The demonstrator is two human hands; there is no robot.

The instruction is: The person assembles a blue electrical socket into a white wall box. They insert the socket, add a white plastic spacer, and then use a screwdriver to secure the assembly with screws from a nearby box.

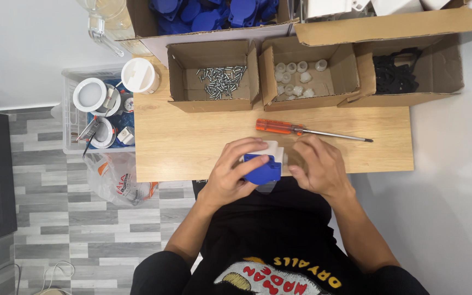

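**Blue and white plastic part held at the table's near edge**

A small plastic part with a blue rounded front and a white flat back [263,164] is held just above the near edge of the light wooden table [192,136]. The blue portion faces the body, the white plate lies behind it toward the table. It is gripped from the left by the left hand [235,166], while its right side is touched by the right hand [318,164]. Much of it is hidden by fingers.

screwdriver [301,130] on counter [181,142] | behind it: box of screws [214,76], box of caps [307,74] to its right | bin [75,114] left of counter
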